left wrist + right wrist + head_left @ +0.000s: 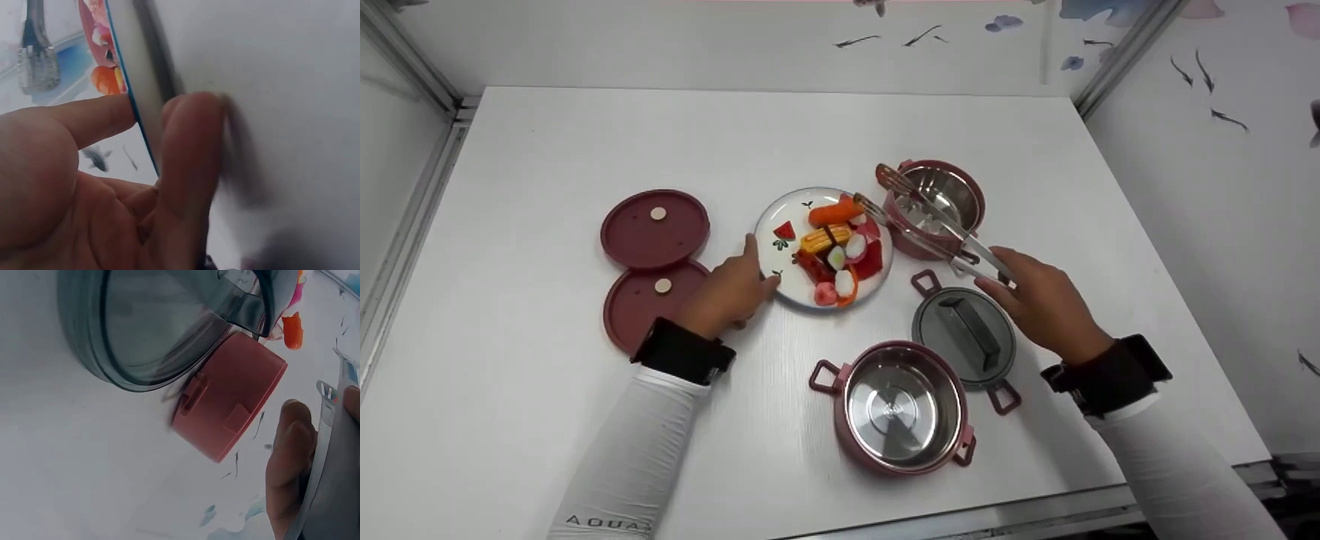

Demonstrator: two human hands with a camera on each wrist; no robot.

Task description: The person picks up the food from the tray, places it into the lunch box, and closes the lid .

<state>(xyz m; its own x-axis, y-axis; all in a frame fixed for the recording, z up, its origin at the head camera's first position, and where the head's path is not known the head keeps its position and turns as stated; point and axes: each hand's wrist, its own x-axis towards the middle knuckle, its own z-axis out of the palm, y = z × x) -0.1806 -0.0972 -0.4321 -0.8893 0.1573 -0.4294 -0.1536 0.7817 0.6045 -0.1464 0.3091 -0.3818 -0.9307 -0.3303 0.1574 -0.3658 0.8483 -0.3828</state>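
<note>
My left hand (735, 289) holds the left rim of a round white plate (787, 266), thumb and index finger at its edge. On the plate lies a heap of toy food: a carrot (836, 212), a corn piece (817, 240) and several other pieces. My right hand (1046, 300) grips metal tongs (960, 229) with brown tips. The tongs' arms are spread, nothing visibly between them; one tip is by the plate's food, the other over a small pink pot (971, 199). In the right wrist view, fingers (292, 461) lie along the tongs (332, 439).
A larger two-handled pot (896, 409) stands near the front edge. Behind it lies a grey lid (960, 337) with pink handles. Two maroon lids (656, 244) with pale knobs, partly overlapping, lie left of the plate; the left arm partly covers the nearer one.
</note>
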